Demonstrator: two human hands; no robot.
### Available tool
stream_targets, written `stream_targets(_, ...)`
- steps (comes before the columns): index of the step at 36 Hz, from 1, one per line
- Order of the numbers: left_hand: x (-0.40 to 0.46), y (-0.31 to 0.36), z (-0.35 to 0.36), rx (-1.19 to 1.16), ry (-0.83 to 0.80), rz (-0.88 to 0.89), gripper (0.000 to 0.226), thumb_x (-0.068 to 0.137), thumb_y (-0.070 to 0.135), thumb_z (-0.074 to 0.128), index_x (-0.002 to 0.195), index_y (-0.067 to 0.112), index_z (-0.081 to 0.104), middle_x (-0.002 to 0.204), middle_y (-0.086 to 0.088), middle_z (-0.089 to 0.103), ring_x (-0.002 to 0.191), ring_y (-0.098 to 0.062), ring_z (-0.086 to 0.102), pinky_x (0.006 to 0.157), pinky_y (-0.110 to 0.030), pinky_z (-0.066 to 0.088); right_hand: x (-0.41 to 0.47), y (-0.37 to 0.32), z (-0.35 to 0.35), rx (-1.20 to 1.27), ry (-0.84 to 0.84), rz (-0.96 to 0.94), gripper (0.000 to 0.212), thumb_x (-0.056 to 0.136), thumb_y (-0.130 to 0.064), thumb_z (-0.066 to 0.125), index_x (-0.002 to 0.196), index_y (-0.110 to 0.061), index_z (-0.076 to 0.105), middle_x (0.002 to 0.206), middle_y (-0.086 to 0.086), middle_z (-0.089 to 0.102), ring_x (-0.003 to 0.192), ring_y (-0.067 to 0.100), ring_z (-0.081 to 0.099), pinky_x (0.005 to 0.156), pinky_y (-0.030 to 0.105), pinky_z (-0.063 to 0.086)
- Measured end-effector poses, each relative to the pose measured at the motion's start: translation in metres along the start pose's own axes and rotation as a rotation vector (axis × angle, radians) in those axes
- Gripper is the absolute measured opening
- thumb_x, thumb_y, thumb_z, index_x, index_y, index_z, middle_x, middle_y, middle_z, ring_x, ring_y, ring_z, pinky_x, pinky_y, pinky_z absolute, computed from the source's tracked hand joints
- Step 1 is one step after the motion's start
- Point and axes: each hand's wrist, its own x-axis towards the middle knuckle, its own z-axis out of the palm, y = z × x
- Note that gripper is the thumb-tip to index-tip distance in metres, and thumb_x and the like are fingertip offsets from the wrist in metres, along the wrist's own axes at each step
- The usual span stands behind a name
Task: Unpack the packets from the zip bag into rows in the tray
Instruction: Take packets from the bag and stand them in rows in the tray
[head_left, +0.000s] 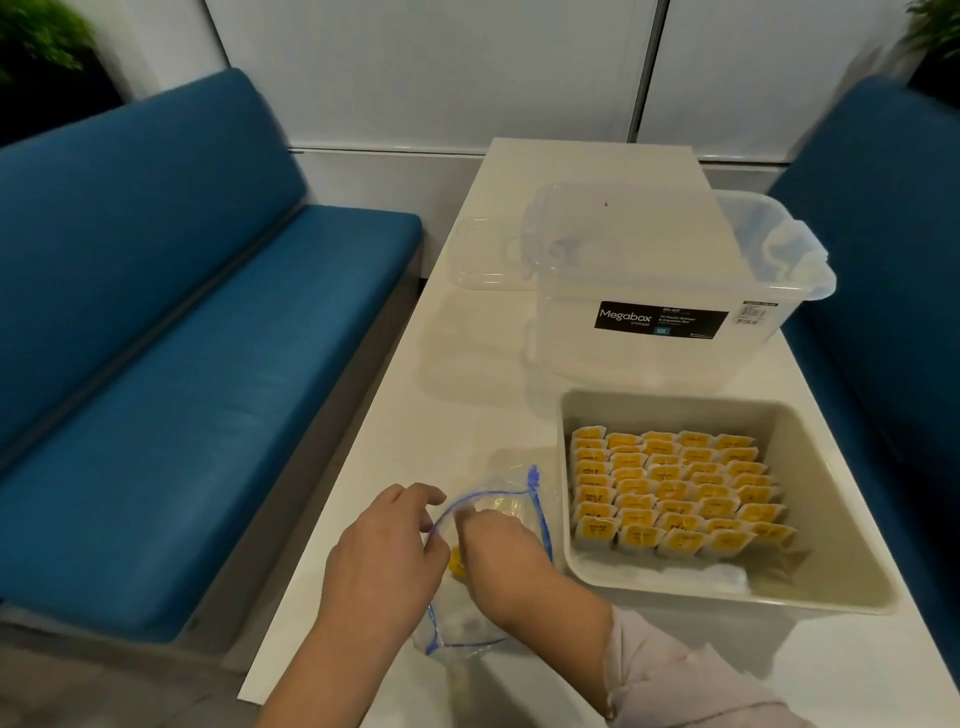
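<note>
zip bag (498, 499) left of tray (831, 587); packets (675, 493) in rows in tray; storage box (670, 312) behind tray

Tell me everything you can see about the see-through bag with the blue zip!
The zip bag is clear, thin plastic with a blue zip line round its mouth and a blue slider at the far end. It lies open on the white table, just left of the tray. The left hand holds the mouth's edge open, and the right hand reaches inside. A bit of yellow, probably a packet, shows between the hands. The rest of its contents are hard to make out.
</note>
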Motion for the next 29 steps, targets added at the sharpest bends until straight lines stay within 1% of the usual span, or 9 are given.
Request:
stream_targets(4,0.002,0.000,-0.001,0.015,0.017,-0.013,0.031,0.087,0.025,0.052,0.115,0.039,0.052,0.096,0.018,0.053,0.081,-0.008,0.057,0.068,-0.022,0.044,-0.010,-0.003,-0.013,0.037,0.040,-0.031,0.023,0.092,-0.006,0.050,0.115,-0.007,0.051,0.108,0.013,0.059,0.097,0.029,0.058,0.080,0.036,0.047)
stream_targets(7,0.004,-0.001,-0.003,0.024,0.015,-0.006,0.029,0.088,0.028,0.053,0.116,0.039,0.052,0.097,0.018,0.054,0.082,-0.007,0.057,0.069,-0.022,0.046,-0.017,-0.001,-0.029,0.066,0.047,-0.034,0.024,0.090,-0.010,0.056,0.113,-0.012,0.059,0.107,0.009,0.062,0.096,0.026,0.059,0.084,0.035,0.050)
stream_targets(13,0.006,0.003,-0.004,-0.048,-0.042,0.011,0.029,0.089,0.046,0.051,0.118,0.038,0.051,0.103,0.019,0.054,0.084,-0.006,0.057,0.064,-0.015,0.039,-0.033,0.018,-0.065,0.226,0.136,-0.066,0.021,0.078,-0.017,0.072,0.095,-0.023,0.061,0.084,-0.005,0.063,0.081,0.013,0.058,0.067,0.023,0.044)
stream_targets(17,0.003,0.010,-0.010,-0.213,-0.044,0.053,0.048,0.081,0.058,0.030,0.114,0.034,0.055,0.107,0.019,0.054,0.090,-0.003,0.054,0.073,-0.011,0.038,-0.039,0.026,-0.086,0.290,0.150,-0.090,0.025,0.075,-0.014,0.075,0.087,-0.028,0.058,0.078,-0.008,0.065,0.070,0.005,0.057,0.056,0.013,0.039)
stream_targets(20,0.001,0.017,-0.019,-0.429,-0.061,0.091,0.041,0.074,0.062,0.038,0.104,0.041,0.056,0.099,0.025,0.059,0.087,0.004,0.056,0.066,-0.007,0.039,-0.043,0.027,-0.099,0.326,0.153,-0.120,0.026,0.074,-0.015,0.077,0.087,-0.028,0.058,0.077,-0.008,0.066,0.069,0.004,0.058,0.057,0.014,0.041)
stream_targets(22,0.001,0.021,-0.023,-0.580,-0.117,0.065,0.033,0.070,0.058,0.053,0.098,0.041,0.059,0.087,0.020,0.065,0.082,0.002,0.059,0.065,-0.008,0.045,-0.046,0.026,-0.107,0.346,0.173,-0.134,0.026,0.075,-0.017,0.077,0.086,-0.030,0.057,0.073,-0.010,0.065,0.064,-0.001,0.055,0.054,0.011,0.040)
stream_targets(24,0.003,0.023,-0.024,-0.636,-0.147,0.059,0.025,0.073,0.041,0.069,0.098,0.039,0.062,0.082,0.015,0.068,0.078,-0.001,0.062,0.067,-0.012,0.050,-0.048,0.026,-0.112,0.377,0.193,-0.141,0.026,0.075,-0.018,0.077,0.087,-0.030,0.058,0.072,-0.012,0.064,0.060,-0.003,0.053,0.051,0.007,0.038)
stream_targets(26,0.004,0.026,-0.023,-0.714,-0.150,0.045,0.030,0.076,0.022,0.074,0.101,0.033,0.062,0.083,0.007,0.070,0.078,-0.007,0.066,0.073,-0.019,0.054,-0.049,0.027,-0.116,0.420,0.213,-0.134,0.026,0.074,-0.017,0.077,0.087,-0.029,0.058,0.073,-0.011,0.064,0.061,-0.003,0.053,0.051,0.004,0.038)
stream_targets(29,0.006,0.031,-0.024,-0.929,-0.125,-0.009,0.028,0.076,0.009,0.072,0.099,0.023,0.063,0.085,-0.003,0.073,0.081,-0.017,0.069,0.072,-0.026,0.056,-0.050,0.030,-0.116,0.496,0.223,-0.114,0.026,0.074,-0.016,0.078,0.088,-0.029,0.060,0.073,-0.011,0.064,0.065,-0.001,0.054,0.052,0.004,0.039)
